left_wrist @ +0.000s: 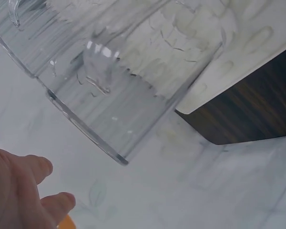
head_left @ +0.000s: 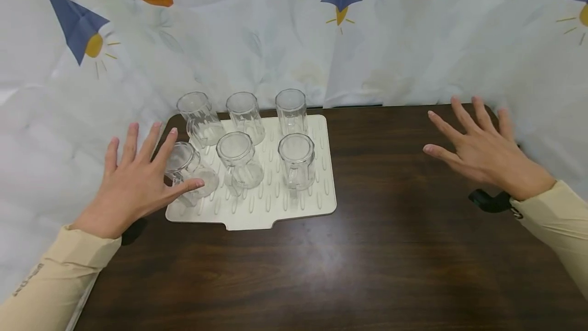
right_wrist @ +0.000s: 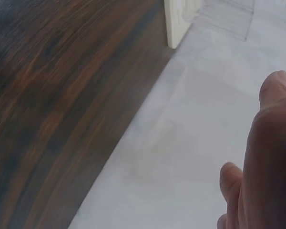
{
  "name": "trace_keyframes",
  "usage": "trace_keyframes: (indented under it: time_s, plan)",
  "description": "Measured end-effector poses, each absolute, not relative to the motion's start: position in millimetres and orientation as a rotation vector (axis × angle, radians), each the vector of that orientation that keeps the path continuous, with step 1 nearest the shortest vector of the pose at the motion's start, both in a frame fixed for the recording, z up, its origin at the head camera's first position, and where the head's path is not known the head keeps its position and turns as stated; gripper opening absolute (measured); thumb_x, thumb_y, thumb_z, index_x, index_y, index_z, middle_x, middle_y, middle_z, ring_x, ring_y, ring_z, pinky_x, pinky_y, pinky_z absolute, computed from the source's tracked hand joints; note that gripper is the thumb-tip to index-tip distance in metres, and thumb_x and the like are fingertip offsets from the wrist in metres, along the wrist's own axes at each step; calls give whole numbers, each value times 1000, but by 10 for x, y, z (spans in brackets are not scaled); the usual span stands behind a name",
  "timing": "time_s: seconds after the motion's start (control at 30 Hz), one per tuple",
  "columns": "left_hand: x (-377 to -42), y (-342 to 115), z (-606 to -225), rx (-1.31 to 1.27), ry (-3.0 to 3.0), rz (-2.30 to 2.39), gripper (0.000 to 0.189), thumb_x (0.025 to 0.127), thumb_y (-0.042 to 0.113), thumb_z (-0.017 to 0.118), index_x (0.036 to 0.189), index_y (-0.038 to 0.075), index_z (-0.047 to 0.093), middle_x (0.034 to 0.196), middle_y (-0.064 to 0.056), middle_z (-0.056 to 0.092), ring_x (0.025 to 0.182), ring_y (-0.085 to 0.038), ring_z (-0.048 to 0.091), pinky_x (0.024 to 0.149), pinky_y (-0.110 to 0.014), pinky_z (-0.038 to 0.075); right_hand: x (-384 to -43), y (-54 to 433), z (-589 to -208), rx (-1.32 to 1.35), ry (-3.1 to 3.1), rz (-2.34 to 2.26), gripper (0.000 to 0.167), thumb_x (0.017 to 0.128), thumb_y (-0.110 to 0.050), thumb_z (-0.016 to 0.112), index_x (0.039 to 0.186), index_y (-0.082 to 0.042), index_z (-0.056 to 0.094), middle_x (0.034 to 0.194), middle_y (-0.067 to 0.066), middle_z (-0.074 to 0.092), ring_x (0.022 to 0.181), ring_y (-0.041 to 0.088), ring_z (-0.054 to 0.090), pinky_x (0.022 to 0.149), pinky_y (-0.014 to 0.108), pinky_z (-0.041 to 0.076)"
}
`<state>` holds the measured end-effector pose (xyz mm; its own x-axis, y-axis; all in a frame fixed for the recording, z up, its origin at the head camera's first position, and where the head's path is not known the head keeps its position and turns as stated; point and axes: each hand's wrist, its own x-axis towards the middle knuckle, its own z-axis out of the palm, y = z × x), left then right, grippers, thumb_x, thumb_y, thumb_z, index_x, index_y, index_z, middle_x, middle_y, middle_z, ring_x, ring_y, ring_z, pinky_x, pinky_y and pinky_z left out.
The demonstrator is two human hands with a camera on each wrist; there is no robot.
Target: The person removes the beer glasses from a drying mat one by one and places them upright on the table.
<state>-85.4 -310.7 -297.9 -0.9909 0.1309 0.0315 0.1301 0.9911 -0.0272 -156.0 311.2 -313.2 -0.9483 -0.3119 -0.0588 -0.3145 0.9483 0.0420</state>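
Clear glass mugs stand in two rows on a pale ribbed board [head_left: 298, 207]. The front row has a left mug [head_left: 181, 156], a middle mug [head_left: 236, 148] and a right mug [head_left: 296, 160]. My left hand [head_left: 138, 180] is spread with straight fingers, overlapping the front left mug in the head view, its thumb across the mug's lower part. Close by in the left wrist view, a glass mug [left_wrist: 109, 119] shows beside the fingers [left_wrist: 35, 167]. Far to the right, my right hand [head_left: 482, 152] is spread, fingers straight, holding nothing.
Behind the front row are three more mugs, among them the back right one [head_left: 291, 109]. A dark wooden table [head_left: 390, 249] carries the board. White patterned cloth [head_left: 257, 29] hangs along the back and sides, close to both hands.
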Motion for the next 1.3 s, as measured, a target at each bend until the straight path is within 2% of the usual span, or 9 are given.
trace_keyframes:
  time_s: [0.3, 0.47, 0.67, 0.83, 1.0, 1.17, 1.3]
  plan:
    - [-832, -3235, -3028, -154, -3108, 13, 117, 86, 83, 57, 168, 24, -2, 175, -19, -5, 159, -41, -26, 123, -75, -10, -1574, 2973, -3114, -547, 3103, 20, 77, 106, -64, 38, 168, -32, 5, 175, 16, -14, 159, 50, -17, 117, 82, -7]
    - [-808, -3316, -3072, -120, -3095, -17, 119, 85, 82, 59, 168, 22, 0, 175, -20, -5, 160, -42, -26, 124, -74, -11, -1598, 2881, -3111, -592, 3127, -32, 76, 107, -62, 39, 168, -31, 7, 176, 17, -11, 161, 47, -16, 119, 80, -6]
    - [-787, -3394, -3124, -101, -3093, -36, 119, 85, 82, 59, 168, 21, -1, 175, -21, -4, 160, -45, -22, 123, -75, -8, -1628, 2775, -3117, -644, 3136, -50, 75, 107, -61, 40, 168, -31, 9, 176, 17, -5, 162, 44, -16, 120, 79, 0]
    - [-756, -3451, -3157, -98, -3091, -47, 120, 86, 80, 60, 168, 18, 1, 175, -24, 0, 160, -48, -17, 122, -76, -4, -1635, 2688, -3136, -686, 3133, -69, 73, 107, -60, 39, 168, -32, 10, 176, 17, -7, 162, 41, -20, 120, 79, 1]
    - [-715, -3498, -3204, -93, -3094, -61, 121, 86, 80, 60, 168, 19, -3, 174, -24, 0, 160, -49, -16, 121, -77, -3, -1642, 2591, -3165, -692, 3126, -79, 74, 107, -61, 40, 168, -33, 9, 177, 14, -8, 162, 41, -18, 120, 78, 2]
    - [-676, -3533, -3297, -82, -3103, -82, 122, 86, 79, 61, 168, 17, -4, 174, -26, 1, 160, -49, -16, 123, -76, -3, -1660, 2514, -3222, -741, 3161, -107, 75, 106, -61, 42, 168, -29, 15, 176, 19, 5, 161, 49, 0, 118, 76, 8]
    - [-640, -3559, -3392, -82, -3098, -87, 123, 85, 79, 61, 168, 13, 0, 172, -30, 8, 160, -51, -10, 121, -77, 3, -1670, 2429, -3277, -770, 3199, -192, 73, 106, -60, 44, 167, -27, 22, 172, 21, 17, 155, 53, 18, 113, 75, 16]
